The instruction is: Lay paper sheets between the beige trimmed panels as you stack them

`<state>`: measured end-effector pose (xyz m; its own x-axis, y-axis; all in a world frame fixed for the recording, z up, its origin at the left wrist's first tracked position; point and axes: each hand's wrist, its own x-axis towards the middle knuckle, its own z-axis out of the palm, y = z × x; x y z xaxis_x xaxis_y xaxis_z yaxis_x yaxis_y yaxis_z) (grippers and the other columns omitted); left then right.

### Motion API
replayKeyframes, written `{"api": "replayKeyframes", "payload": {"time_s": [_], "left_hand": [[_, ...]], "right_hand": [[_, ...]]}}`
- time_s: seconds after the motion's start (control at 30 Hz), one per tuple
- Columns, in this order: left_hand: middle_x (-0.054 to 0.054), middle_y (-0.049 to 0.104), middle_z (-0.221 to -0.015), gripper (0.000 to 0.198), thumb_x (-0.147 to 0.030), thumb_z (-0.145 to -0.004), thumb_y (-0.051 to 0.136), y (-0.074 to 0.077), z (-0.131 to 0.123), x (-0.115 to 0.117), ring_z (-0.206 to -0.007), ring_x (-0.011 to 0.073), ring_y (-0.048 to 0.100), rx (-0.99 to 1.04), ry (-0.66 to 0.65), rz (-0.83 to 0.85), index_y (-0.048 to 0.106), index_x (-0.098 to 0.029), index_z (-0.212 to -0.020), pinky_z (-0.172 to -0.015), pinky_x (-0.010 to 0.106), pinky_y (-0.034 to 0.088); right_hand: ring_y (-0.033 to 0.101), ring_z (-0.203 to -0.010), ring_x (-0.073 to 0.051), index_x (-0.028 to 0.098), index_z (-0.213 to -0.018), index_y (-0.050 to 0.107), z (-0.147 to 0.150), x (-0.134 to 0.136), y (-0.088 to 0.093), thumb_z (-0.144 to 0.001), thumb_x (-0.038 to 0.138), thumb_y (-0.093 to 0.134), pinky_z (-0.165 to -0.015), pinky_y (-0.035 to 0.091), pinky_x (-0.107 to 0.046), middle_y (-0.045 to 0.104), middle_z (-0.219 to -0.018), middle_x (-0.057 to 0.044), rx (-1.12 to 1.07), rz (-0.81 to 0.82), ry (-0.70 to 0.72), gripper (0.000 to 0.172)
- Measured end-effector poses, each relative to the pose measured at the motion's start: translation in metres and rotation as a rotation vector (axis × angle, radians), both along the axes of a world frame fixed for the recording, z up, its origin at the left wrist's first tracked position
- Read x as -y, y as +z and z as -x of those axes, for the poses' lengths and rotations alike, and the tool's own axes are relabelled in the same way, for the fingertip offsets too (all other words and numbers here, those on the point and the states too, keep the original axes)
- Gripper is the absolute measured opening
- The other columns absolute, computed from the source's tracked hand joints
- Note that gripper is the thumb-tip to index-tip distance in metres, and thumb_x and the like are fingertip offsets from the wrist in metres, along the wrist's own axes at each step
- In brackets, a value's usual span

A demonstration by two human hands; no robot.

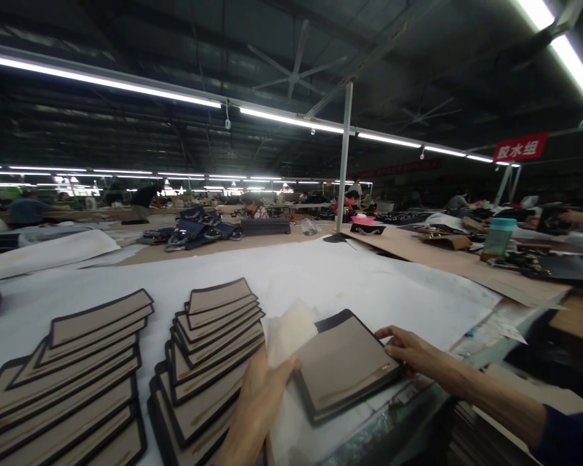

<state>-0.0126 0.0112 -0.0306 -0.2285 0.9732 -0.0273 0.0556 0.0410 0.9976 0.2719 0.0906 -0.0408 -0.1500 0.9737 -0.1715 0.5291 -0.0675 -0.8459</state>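
A small stack of grey-brown panels with black borders (344, 362) lies on the white-covered table, a brown streak along its near edge. My right hand (408, 351) grips the stack's right side, its index finger stretched along the edge. My left hand (257, 398) is at the stack's left, thumb spread from the fingers and its tip at the panel edge; the fingertips are partly hidden and blurred. Beyond the left thumb is a pale yellow, blurred piece (296, 327) whose kind I cannot make out. Left of it, similar panels lie overlapped in a middle row (214, 362) and a left row (78, 382).
White sheeting (214, 262) covers the table. A metal post (344, 162) rises at its far edge. Dark blue pieces (197, 226) are heaped beyond. On the right bench stand a teal-lidded jar (499, 238) and a pink bowl (363, 221). Several people work in the background.
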Motion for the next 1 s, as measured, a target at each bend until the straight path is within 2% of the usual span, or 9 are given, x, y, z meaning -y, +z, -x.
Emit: {"api": "replayKeyframes", "payload": {"time_s": [0.13,0.3,0.43,0.6,0.67,0.73,0.83,0.9,1.0], "left_hand": [[-0.005,0.039,-0.04,0.015,-0.029,-0.067,0.06,0.0,-0.005,-0.001,-0.039,0.0116,0.036,-0.212,0.009,-0.004,0.068,-0.016,-0.069,-0.044,0.023,0.026],[-0.005,0.041,-0.042,0.02,-0.033,-0.066,0.063,-0.003,-0.006,-0.001,-0.04,0.0114,0.036,-0.195,0.007,-0.007,0.07,-0.015,-0.07,-0.043,0.023,0.025],[-0.005,0.038,-0.043,0.035,-0.047,-0.068,0.062,-0.006,-0.001,-0.003,-0.039,0.007,0.033,0.026,-0.135,0.053,0.069,-0.012,-0.071,-0.041,0.02,0.023],[-0.006,0.035,-0.035,0.042,-0.051,-0.064,0.068,-0.001,0.002,-0.005,-0.032,0.0043,0.031,0.432,-0.408,0.028,0.068,-0.009,-0.068,-0.035,0.019,0.019],[-0.005,0.04,-0.037,0.039,-0.048,-0.063,0.07,0.0,0.001,-0.005,-0.032,0.0037,0.032,0.511,-0.452,0.027,0.068,-0.01,-0.067,-0.034,0.019,0.02],[-0.003,0.044,-0.04,0.038,-0.047,-0.064,0.069,0.001,0.0,-0.004,-0.031,0.0033,0.033,0.515,-0.488,0.02,0.068,-0.01,-0.069,-0.033,0.019,0.019],[0.0,0.052,-0.045,0.037,-0.046,-0.065,0.068,0.002,-0.002,-0.002,-0.031,0.0034,0.036,0.463,-0.492,-0.013,0.067,-0.009,-0.072,-0.034,0.019,0.019],[0.002,0.058,-0.052,0.037,-0.046,-0.064,0.069,0.004,-0.003,-0.001,-0.034,0.004,0.039,0.412,-0.46,-0.041,0.067,-0.009,-0.07,-0.035,0.019,0.022],[0.001,0.054,-0.045,0.039,-0.047,-0.063,0.068,0.004,-0.003,-0.002,-0.035,0.0055,0.04,0.296,-0.426,-0.063,0.068,-0.009,-0.068,-0.037,0.02,0.025]], "right_hand": [[0.043,-0.045,-0.009,0.016,-0.104,0.045,-0.001,0.001,-0.003,-0.073,0.019,0.042,-0.04,0.037,-0.02,0.045,-0.065,0.005,0.094,-0.018,0.037,0.031],[0.041,-0.043,-0.008,0.017,-0.105,0.046,0.004,0.006,0.0,-0.075,0.012,0.038,-0.038,0.034,-0.02,0.047,-0.067,0.005,0.171,-0.045,0.032,0.031],[0.047,-0.051,-0.011,0.018,-0.102,0.052,0.004,0.006,0.0,-0.073,0.01,0.041,-0.047,0.038,-0.023,0.051,-0.068,0.003,0.247,-0.126,0.047,0.032],[0.059,-0.078,-0.022,0.021,-0.085,0.064,-0.003,-0.001,0.004,-0.08,0.024,0.043,-0.076,0.044,-0.035,0.063,-0.08,-0.007,0.415,-0.391,0.096,0.021],[0.059,-0.08,-0.024,0.021,-0.088,0.063,0.002,-0.001,0.016,-0.082,0.033,0.042,-0.078,0.043,-0.037,0.063,-0.087,-0.009,0.391,-0.434,0.087,0.025],[0.058,-0.077,-0.022,0.018,-0.097,0.061,0.018,0.006,0.035,-0.084,0.042,0.041,-0.072,0.044,-0.036,0.062,-0.091,-0.01,0.318,-0.427,0.125,0.034],[0.056,-0.071,-0.019,0.016,-0.106,0.056,0.054,0.027,0.067,-0.082,0.056,0.043,-0.054,0.042,-0.027,0.059,-0.083,-0.007,0.079,-0.248,0.345,0.049],[0.056,-0.072,-0.017,0.015,-0.1,0.055,0.079,0.039,0.083,-0.077,0.06,0.048,-0.051,0.04,-0.023,0.057,-0.086,-0.007,-0.082,-0.205,0.436,0.05],[0.053,-0.062,-0.013,0.016,-0.083,0.053,0.104,0.044,0.095,-0.072,0.061,0.054,-0.044,0.034,-0.02,0.056,-0.076,-0.004,-0.171,-0.242,0.409,0.047]]}}
